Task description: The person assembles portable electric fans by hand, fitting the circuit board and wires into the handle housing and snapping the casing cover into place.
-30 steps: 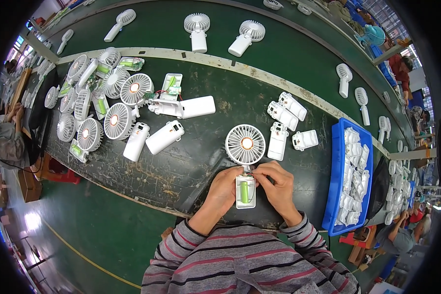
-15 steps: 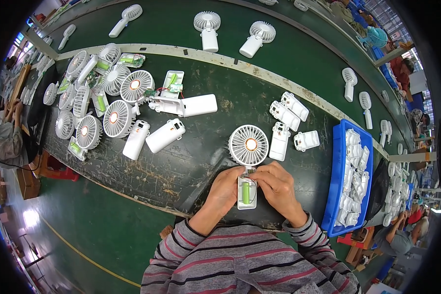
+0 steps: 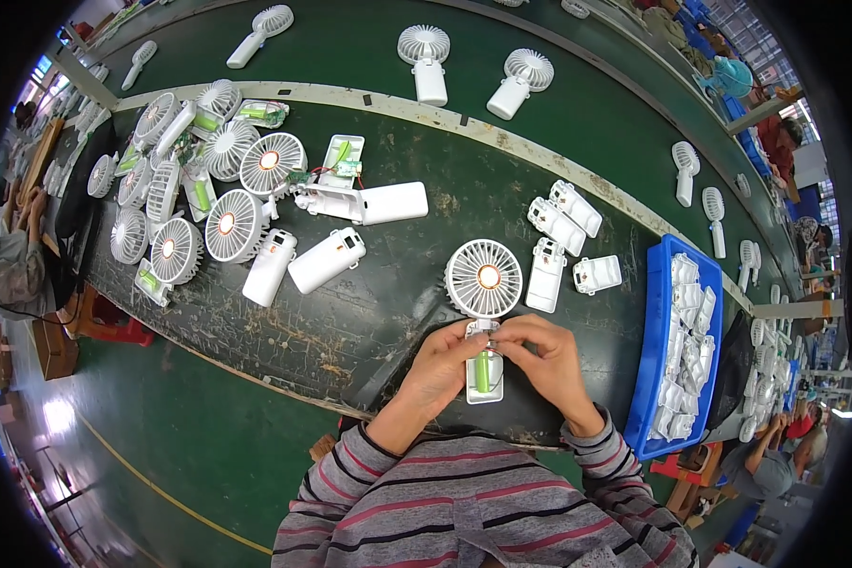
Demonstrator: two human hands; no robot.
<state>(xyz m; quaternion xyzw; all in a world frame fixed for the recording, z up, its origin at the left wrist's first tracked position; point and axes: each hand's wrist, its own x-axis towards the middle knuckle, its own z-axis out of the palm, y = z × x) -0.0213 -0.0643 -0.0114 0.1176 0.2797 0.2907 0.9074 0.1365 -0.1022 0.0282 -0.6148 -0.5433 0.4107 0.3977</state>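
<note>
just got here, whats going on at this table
A person is working on a white handheld fan. The left hand holds its open handle, where a green battery shows, and the right hand is at the handle's top end. More fans lie to the left, a blue bin of white parts to the right.

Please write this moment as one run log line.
left hand: holding open fan handle; right hand: near green battery; blue bin: white parts inside
</note>
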